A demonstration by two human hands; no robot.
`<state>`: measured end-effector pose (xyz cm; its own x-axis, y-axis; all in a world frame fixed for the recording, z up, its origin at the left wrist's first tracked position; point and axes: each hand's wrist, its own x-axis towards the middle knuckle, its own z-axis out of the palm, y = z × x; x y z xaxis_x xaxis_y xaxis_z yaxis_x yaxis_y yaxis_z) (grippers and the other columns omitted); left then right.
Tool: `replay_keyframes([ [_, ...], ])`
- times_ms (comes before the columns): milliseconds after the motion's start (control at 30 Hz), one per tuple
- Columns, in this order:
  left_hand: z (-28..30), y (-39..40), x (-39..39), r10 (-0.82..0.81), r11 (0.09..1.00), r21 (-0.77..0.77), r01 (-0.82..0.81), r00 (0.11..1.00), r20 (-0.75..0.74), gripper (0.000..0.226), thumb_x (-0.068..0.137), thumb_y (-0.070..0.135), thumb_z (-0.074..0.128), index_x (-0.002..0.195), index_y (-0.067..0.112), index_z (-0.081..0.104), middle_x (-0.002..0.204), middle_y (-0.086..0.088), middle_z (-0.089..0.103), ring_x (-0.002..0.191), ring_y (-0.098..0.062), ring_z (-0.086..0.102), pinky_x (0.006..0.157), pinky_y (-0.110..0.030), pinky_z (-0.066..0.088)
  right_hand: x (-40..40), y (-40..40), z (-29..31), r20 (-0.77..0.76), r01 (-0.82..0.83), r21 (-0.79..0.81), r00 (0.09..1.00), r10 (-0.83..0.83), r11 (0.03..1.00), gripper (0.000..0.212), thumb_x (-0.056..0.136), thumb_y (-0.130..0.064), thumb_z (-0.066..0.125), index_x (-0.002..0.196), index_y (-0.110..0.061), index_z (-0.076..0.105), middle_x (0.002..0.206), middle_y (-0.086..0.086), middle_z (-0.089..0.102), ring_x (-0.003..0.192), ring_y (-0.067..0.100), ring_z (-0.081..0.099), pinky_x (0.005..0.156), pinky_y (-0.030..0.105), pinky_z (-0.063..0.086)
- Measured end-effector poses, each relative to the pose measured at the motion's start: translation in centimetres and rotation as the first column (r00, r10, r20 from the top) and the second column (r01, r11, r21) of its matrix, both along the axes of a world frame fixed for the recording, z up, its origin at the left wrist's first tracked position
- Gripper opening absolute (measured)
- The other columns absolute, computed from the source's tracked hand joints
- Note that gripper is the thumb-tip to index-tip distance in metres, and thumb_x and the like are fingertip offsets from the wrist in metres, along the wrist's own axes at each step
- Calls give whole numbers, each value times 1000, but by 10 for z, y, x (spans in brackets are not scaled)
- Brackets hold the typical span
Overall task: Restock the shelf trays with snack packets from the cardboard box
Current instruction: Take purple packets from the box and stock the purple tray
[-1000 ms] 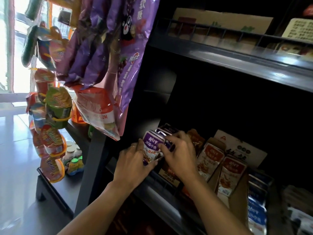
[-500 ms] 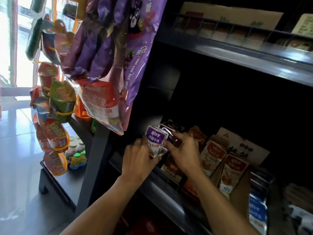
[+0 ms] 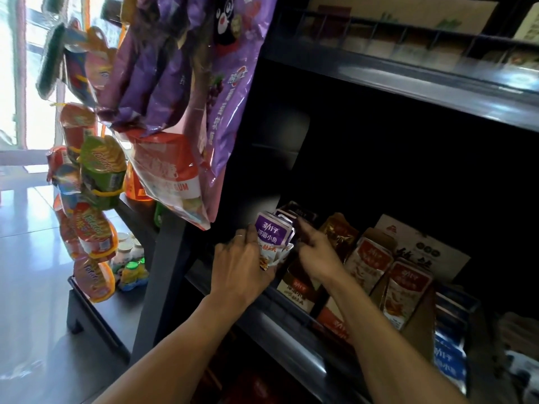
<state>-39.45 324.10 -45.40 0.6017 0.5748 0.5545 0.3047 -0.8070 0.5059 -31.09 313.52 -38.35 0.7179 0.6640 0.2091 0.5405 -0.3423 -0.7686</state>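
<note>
Packets (image 3: 272, 239): light, soft, slippery; hold by the edges. Left hand (image 3: 242, 265) grips the stack at 9 o'clock; right hand (image 3: 316, 253), at 3 o'clock, fingers curled on it.

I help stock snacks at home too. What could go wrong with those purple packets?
The left hand holds several purple packets bunched loosely, so one might slip out and fall. The right hand is pressed into the packed tray, so squeezing more in may crumple packets or knock the neighbouring red packets.
</note>
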Motion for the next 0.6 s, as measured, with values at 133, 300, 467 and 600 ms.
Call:
replay_keyframes([
  [133,2,0,0,-11,1000,-21,10,999,-44,101,83,57,66,153,7,13,142,-9,41,127,-22,46,104,-35,36,5,-11,-17,165,144,-29,977,-137,989,40,101,-8,49,139,-18,51,130,-5,56,107,2,50,75,5,44],
  [300,5,5,3,-111,986,-135,102,992,-58,115,79,54,72,154,7,-2,143,-11,42,130,-24,44,108,-39,35,8,-1,-21,316,155,-82,941,-122,985,30,101,-9,48,121,-16,68,130,-3,61,118,11,53,93,17,38],
  [467,6,8,2,-155,972,-187,144,987,-45,115,79,47,74,154,6,-2,139,-10,46,129,-24,45,108,-39,34,2,7,-6,141,32,-60,990,-23,998,38,101,3,39,128,-12,61,118,-3,58,92,-4,50,67,-2,40],
  [600,8,10,2,-159,974,-176,146,985,-64,117,79,50,73,154,6,-5,143,-9,43,132,-23,42,108,-37,33,-1,-1,-4,25,27,-29,999,-27,999,37,103,0,38,123,-24,58,108,-15,56,89,-10,51,62,-4,38],
])
